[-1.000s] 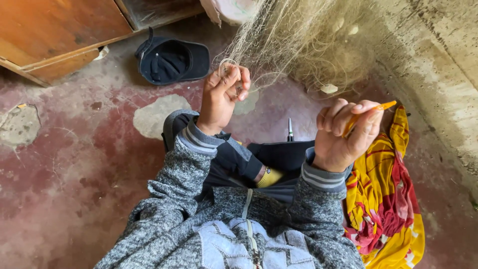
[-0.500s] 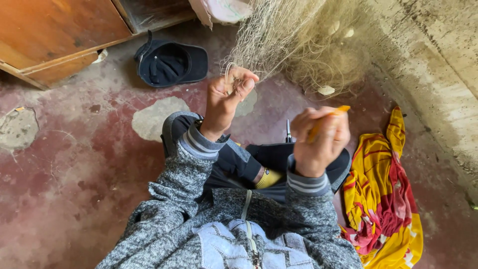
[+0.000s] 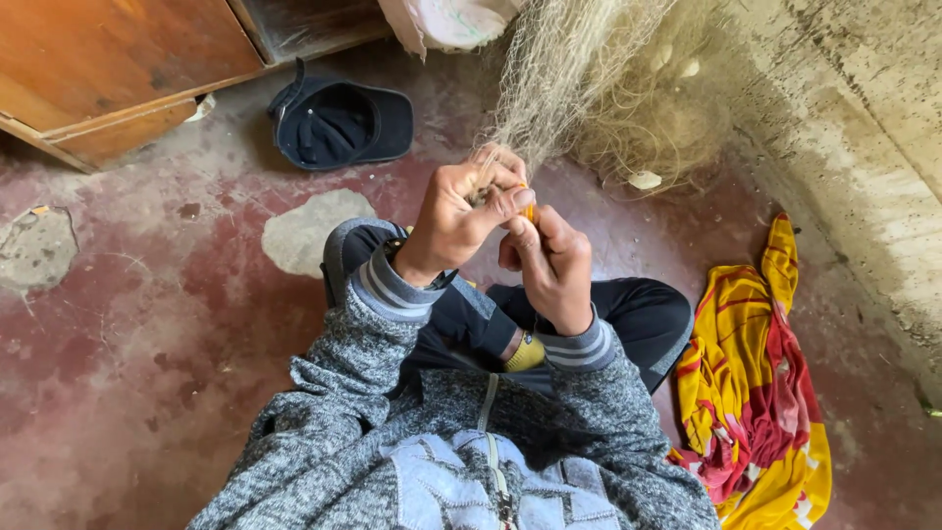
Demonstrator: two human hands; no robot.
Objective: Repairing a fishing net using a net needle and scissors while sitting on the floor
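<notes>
The person sits on the floor, both hands raised in front of the knees. The left hand [image 3: 461,218] is closed in a pinch on a gathered strand of the fishing net [image 3: 579,74], thumb and fingers pressed together at the point where the mesh narrows. The right hand [image 3: 551,267] sits just beside and slightly below it, touching it, fingers curled shut around a small yellow netting needle [image 3: 529,210] (only its tip shows between the two hands). The net lies up and away from the hands, its long axis running from the pinch toward the top of the view, where it fans out and hangs against the concrete wall [image 3: 863,147]. The left hand is the nearer to the mesh; the needle tip points up toward the pinched strand.

Surroundings: a dark cap [image 3: 339,126] lies on the red floor [image 3: 128,324] well to the left, near a wooden cabinet [image 3: 108,69]. A yellow and red cloth [image 3: 751,383] lies to the right, beside the person's leg. Nothing stands between the hands and the net.
</notes>
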